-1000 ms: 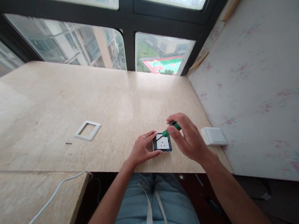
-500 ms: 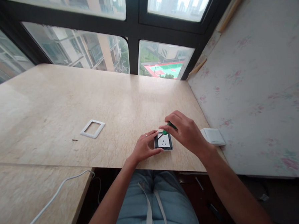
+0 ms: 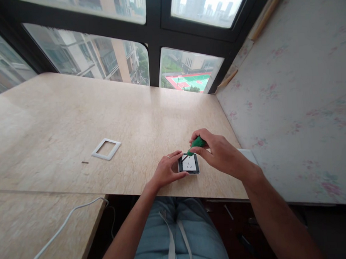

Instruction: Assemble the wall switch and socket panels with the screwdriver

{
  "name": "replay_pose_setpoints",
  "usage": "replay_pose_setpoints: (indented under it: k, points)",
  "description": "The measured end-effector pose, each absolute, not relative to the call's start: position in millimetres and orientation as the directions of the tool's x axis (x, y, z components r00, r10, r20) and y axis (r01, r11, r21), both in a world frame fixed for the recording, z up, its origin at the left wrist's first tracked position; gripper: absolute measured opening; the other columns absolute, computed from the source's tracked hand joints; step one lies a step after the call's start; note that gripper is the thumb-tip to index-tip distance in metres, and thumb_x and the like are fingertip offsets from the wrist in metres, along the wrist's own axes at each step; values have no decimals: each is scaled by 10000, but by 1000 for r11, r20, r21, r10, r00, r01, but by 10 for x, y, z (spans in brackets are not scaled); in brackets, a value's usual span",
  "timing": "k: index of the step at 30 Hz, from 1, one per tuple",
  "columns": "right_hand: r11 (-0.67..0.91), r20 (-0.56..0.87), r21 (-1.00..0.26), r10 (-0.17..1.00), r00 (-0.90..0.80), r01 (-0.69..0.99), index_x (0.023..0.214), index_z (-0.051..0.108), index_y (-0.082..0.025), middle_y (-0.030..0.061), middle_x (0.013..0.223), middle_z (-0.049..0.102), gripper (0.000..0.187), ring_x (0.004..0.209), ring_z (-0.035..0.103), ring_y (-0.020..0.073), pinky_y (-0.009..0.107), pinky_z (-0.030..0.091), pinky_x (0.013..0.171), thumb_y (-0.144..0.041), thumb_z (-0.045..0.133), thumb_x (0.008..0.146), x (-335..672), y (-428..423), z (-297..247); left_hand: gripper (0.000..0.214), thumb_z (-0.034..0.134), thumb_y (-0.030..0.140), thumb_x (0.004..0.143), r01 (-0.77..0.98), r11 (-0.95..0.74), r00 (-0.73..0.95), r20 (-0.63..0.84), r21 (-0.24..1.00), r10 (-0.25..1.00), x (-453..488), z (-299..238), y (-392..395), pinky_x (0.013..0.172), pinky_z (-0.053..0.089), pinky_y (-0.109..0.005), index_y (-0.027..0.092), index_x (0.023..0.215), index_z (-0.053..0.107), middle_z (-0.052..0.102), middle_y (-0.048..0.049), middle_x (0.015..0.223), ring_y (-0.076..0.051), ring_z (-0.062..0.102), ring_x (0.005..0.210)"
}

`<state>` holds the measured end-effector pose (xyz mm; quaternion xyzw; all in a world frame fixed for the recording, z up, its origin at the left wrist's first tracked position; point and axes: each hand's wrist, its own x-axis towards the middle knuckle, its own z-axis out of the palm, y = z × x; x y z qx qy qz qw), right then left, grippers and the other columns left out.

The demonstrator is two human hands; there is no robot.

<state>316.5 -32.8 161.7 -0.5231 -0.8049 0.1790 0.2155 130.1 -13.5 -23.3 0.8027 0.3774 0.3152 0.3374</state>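
Note:
A wall socket (image 3: 189,164) with a white face and a dark surround lies on the stone-look counter. My left hand (image 3: 168,169) grips its left side, with fingers along the far edge and thumb along the near one. In my right hand (image 3: 213,148) is a screwdriver (image 3: 197,143) with a green handle. Its shaft slants down to the left, and the tip meets the left side of the socket's dark surround. The screw under the tip is too small to make out. To the left rests a white square frame (image 3: 115,150), apart from both hands.
Near the frame is a small dark sliver-like piece (image 3: 85,162). A white cable (image 3: 66,220) crosses the lower-left counter section. At the right wall, a white switch-like plate (image 3: 248,155) is partly covered by my right arm. Windows (image 3: 191,69) line the back.
My right hand has turned about the screwdriver and its wrist has swung right, so more of the green handle shows. My left hand and the socket stay in place.

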Motion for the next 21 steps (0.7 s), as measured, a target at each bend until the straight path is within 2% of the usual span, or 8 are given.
replay_pose_setpoints:
  k: [2, 5, 9, 11, 13, 16, 19, 21]
  points:
    - [332, 175, -379, 942, -285, 864, 961, 511, -215, 30, 784, 669, 188, 678, 651, 198, 292, 438, 580, -349, 635, 916, 3103, -312, 1636, 735, 785, 495, 747, 398, -493, 517, 255, 774, 817, 1301, -238, -135, 1069, 426, -491, 246, 1390, 530, 541, -124, 1456, -317, 530, 1319]
    - [303, 168, -224, 948, -269, 926, 889, 479, -211, 30, 675, 634, 307, 586, 616, 204, 279, 315, 499, -477, 631, 904, 3002, -280, 1653, 749, 793, 496, 738, 405, -497, 510, 262, 767, 819, 1302, -259, -134, 1084, 418, -490, 233, 1391, 535, 562, -125, 1435, -325, 520, 1328]
    - [259, 138, -138, 961, -240, 956, 890, 474, -212, 33, 631, 617, 390, 556, 600, 214, 279, 246, 485, -583, 592, 892, 2937, -237, 1659, 776, 809, 497, 722, 407, -499, 498, 272, 765, 824, 1306, -290, -130, 1083, 423, -483, 237, 1399, 533, 573, -121, 1423, -329, 531, 1314]
    - [268, 121, -190, 961, -249, 944, 924, 483, -216, 30, 668, 634, 376, 589, 610, 212, 275, 279, 500, -576, 586, 897, 2948, -232, 1655, 776, 811, 503, 717, 406, -497, 497, 271, 767, 824, 1309, -289, -129, 1083, 422, -481, 240, 1394, 539, 577, -119, 1419, -331, 532, 1312]
    - [303, 105, -315, 953, -284, 899, 987, 488, -222, 25, 748, 660, 316, 644, 626, 200, 275, 358, 541, -520, 573, 920, 2982, -245, 1645, 765, 807, 506, 720, 407, -490, 499, 261, 771, 826, 1311, -275, -130, 1076, 425, -481, 238, 1387, 545, 583, -121, 1413, -332, 539, 1303]
    - [370, 107, -496, 924, -367, 785, 1110, 485, -228, 48, 952, 684, 233, 803, 655, 195, 308, 478, 696, -356, 561, 931, 3056, -291, 1621, 754, 794, 505, 735, 401, -483, 507, 250, 779, 825, 1310, -240, -135, 1064, 428, -486, 237, 1391, 539, 567, -128, 1429, -334, 541, 1300]
    - [409, 109, -596, 894, -435, 691, 1186, 479, -238, 67, 1108, 665, 288, 936, 654, 190, 326, 505, 816, -220, 543, 906, 3115, -337, 1600, 742, 787, 501, 744, 389, -483, 511, 252, 785, 822, 1306, -216, -144, 1062, 428, -486, 256, 1397, 533, 544, -117, 1455, -330, 539, 1303]
    - [401, 105, -635, 891, -441, 660, 1149, 500, -241, 55, 1084, 672, 245, 924, 658, 177, 309, 508, 809, -207, 541, 910, 3125, -352, 1597, 742, 786, 501, 745, 391, -483, 510, 252, 783, 822, 1303, -218, -147, 1058, 432, -482, 259, 1399, 532, 545, -115, 1454, -330, 542, 1298]
